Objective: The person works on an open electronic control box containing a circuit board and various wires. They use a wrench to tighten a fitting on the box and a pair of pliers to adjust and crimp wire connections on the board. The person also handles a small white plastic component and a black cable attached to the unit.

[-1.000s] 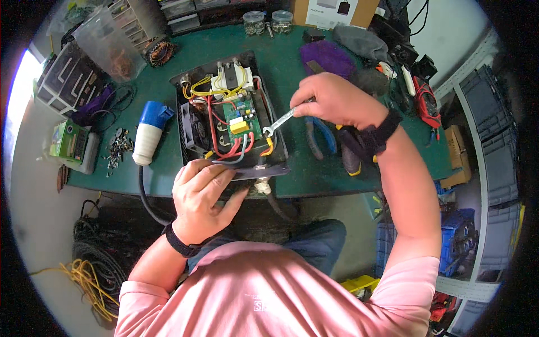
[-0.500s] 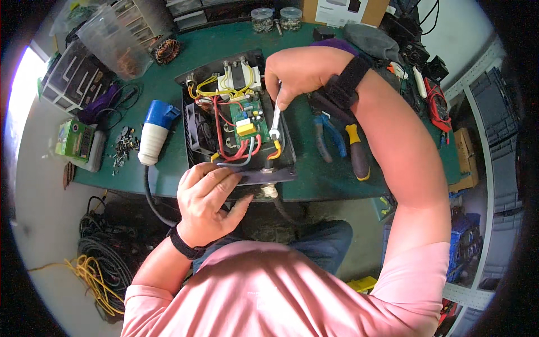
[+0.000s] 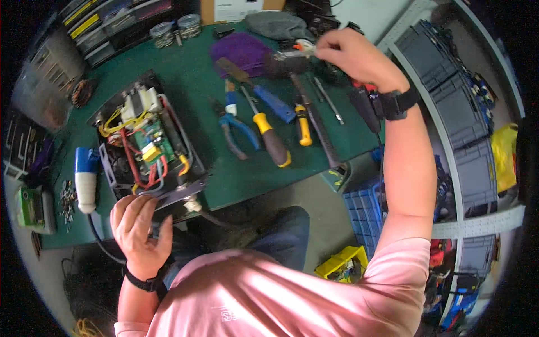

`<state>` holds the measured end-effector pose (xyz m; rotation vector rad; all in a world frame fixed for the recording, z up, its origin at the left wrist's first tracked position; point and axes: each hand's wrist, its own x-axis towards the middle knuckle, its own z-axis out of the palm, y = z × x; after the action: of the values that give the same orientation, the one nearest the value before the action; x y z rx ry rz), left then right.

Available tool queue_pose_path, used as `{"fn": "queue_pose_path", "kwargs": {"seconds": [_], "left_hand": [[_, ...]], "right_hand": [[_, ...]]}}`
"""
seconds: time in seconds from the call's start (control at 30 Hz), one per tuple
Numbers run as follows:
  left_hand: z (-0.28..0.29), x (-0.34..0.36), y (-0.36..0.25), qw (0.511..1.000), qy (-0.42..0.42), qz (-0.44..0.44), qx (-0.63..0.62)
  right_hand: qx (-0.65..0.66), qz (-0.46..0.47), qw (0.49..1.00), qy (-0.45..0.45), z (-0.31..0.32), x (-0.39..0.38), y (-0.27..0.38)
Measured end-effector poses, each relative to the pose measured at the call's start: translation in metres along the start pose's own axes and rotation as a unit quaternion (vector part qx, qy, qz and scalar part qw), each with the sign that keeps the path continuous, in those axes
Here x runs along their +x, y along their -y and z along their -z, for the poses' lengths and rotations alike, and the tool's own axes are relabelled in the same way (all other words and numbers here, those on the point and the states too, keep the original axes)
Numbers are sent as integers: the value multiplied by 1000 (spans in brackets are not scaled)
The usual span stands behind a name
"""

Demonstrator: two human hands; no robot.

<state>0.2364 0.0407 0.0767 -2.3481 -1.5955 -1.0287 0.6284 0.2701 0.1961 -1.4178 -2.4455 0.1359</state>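
Note:
A dark metal case without its lid (image 3: 104,163) sits on the bench at left, showing a green circuit board (image 3: 161,140) and red and yellow wires. My left hand (image 3: 137,227) rests its stretched fingers on the case's near end panel (image 3: 182,192), the thumb apart from it. A cable gland (image 3: 192,204) sticks out of that panel. At the far right, my right hand (image 3: 353,56) is closed beside an orange-and-white object (image 3: 304,47). Blur hides what its fingers hold, if anything.
Blue-handled pliers (image 3: 238,132), a yellow-and-black screwdriver (image 3: 271,140) and other tools lie mid-bench. Behind them is a purple cloth (image 3: 241,53). A blue-and-white plug (image 3: 86,180) and loose screws (image 3: 68,199) lie at left. Shelves of grey bins (image 3: 443,106) stand at right.
My view has swung to the right. My right hand has moved from inside the case, where it held a wrench, to the bench's far right. My left hand stays at the near panel.

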Motion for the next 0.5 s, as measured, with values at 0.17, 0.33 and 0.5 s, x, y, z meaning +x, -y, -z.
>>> {"fn": "queue_pose_path", "kwargs": {"seconds": [0.17, 0.33, 0.5], "left_hand": [[3, -5, 0, 1000, 7, -7, 15], [8, -2, -4, 1000, 22, 14, 0], [31, -22, 4, 994, -67, 83, 17]], "right_hand": [[-73, -207, 973, 67, -27, -72, -60], [-75, -247, 966, 24, -84, -87, -62], [-80, -246, 966, 6, -101, -90, -39]]}}
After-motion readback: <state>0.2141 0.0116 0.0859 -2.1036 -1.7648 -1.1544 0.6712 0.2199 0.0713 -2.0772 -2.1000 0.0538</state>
